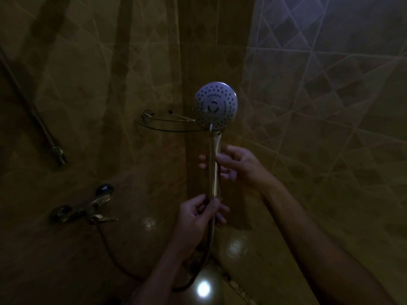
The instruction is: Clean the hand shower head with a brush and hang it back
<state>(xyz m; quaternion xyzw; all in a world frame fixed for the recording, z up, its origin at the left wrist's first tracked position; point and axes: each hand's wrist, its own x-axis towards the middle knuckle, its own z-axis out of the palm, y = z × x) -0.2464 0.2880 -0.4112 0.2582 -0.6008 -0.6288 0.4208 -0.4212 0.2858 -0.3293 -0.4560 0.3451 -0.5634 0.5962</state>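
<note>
Shower head (215, 105) upright; right grip (237, 165) curls round handle (214, 184), left grip (198, 216) pinches hose (209, 245).

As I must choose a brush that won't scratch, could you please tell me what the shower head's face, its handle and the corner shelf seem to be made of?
Shower head face: probably pale matte plastic, dotted with dark nozzle holes.
Handle: chrome-plated, with mirror-like streaks; whether metal or plastic lies beneath is unclear.
Corner shelf: clear glass, see-through with a greenish edge.

Pale dotted shower head (215, 106), yellow-brown diamond-patterned tiles (330, 106)
</note>
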